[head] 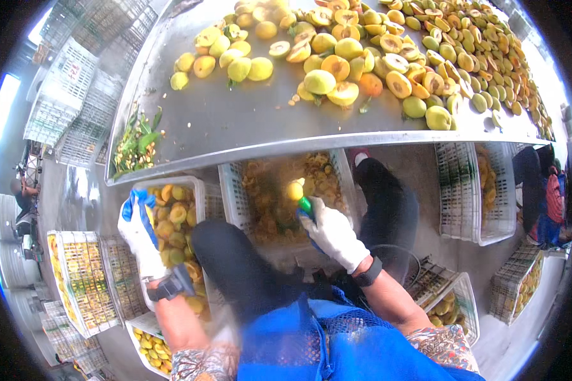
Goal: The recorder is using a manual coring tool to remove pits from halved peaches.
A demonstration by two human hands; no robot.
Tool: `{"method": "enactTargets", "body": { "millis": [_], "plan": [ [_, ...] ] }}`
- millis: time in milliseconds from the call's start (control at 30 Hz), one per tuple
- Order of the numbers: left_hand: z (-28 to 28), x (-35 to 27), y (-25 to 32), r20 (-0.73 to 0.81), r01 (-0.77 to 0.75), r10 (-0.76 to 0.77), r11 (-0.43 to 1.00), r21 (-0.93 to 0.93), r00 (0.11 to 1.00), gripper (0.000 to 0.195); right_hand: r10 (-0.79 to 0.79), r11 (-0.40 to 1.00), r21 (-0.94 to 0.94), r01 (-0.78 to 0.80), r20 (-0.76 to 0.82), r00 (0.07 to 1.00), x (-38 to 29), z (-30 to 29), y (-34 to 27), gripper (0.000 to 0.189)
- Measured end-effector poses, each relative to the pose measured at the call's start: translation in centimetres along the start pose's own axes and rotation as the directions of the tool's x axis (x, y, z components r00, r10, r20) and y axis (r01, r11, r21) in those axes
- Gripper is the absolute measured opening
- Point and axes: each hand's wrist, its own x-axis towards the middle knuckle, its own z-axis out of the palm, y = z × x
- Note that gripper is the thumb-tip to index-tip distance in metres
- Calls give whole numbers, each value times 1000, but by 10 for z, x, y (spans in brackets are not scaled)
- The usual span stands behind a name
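My left hand (140,233), in a white glove with blue-coated fingers, is over the left edge of a white plastic crate (200,200) of halved yellow peaches (176,214). Its fingers are curled and their inside is turned from view, so whether they hold anything cannot be told. My right hand (331,228), gloved alike, grips the green handle (305,205) of a small hand tool. A rounded yellow piece (295,189) shows at the tool's far end, blurred. Below it stands a wide crate (236,195) of brownish-yellow fruit scraps (271,209), between my legs.
A metal-topped table (248,119) with a raised rim carries whole and halved peaches (348,62). Leaves and bits (140,143) lie in its left corner. Fruit crates stand left (83,281) and right (472,200). Stacked crates (62,90) and people (550,200) are farther off.
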Motion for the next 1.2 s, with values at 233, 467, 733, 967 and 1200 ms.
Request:
{"method": "enactTargets", "body": {
  "millis": [233,467,733,967,1200],
  "plan": [
    [98,50,44,322,-274,219,952,136,921,47,255,953,-258,-157,408,877,12,25,66,35],
    [253,114,98,639,-634,289,654,412,713,72,274,961,-93,-259,412,869,17,28,62,50],
    [266,141,64,554,-564,382,801,200,739,49,274,961,-82,-266,449,851,17,16,46,60],
    [191,92,41,729,383,24,838,-388,685,31,311,936,40,-349,369,876,-3,1,21,45],
    [185,58,46,709,334,-100,921,-198,698,27,267,956,31,-290,308,913,-13,14,19,39]
  ]
}}
